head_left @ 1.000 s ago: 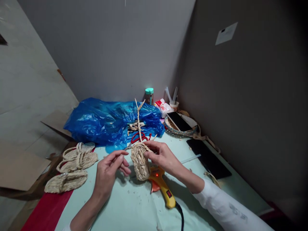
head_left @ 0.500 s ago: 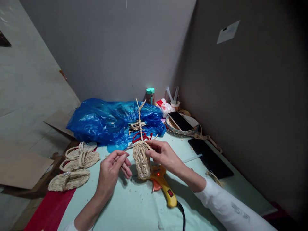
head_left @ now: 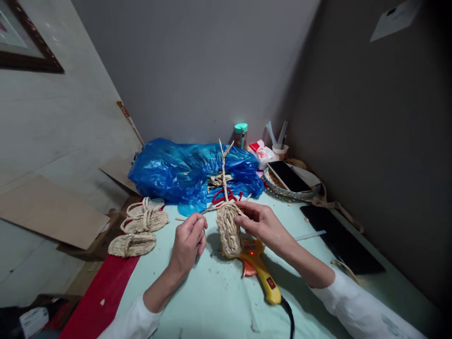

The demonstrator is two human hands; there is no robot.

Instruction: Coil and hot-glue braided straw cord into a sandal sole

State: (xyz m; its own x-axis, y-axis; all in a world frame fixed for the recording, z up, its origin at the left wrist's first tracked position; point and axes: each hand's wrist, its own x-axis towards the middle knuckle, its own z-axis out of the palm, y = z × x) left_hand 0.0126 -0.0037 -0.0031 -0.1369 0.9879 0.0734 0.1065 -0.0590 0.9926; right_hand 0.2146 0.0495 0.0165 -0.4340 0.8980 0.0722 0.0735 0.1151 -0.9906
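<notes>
My right hand [head_left: 256, 219] grips a small oval sole of coiled, braided straw [head_left: 229, 228] by its upper right edge, thumb on the near face. A thin braid with a forked end rises from the sole's top. Left of it, apart from the sole, my left hand [head_left: 190, 238] is closed with its fingers curled in; whether anything is inside cannot be seen. A short straw piece [head_left: 180, 219] shows just beyond its knuckles. Behind and below the sole lies a yellow glue gun [head_left: 263, 270], its red light on and its nozzle partly covered. Red-handled scissors [head_left: 221, 200] lie behind the sole.
Several woven straw slippers [head_left: 132, 245] lie at the table's left. A blue plastic bag [head_left: 169, 169] spreads across the back. To the right are a round basket [head_left: 275, 188] with a phone [head_left: 287, 176] on it, a glue stick [head_left: 310, 235] and a flat black panel [head_left: 342, 240].
My left hand's fingers have curled in more tightly. The view has turned left, shifting everything rightward in the picture. My right hand keeps its hold on the straw sole.
</notes>
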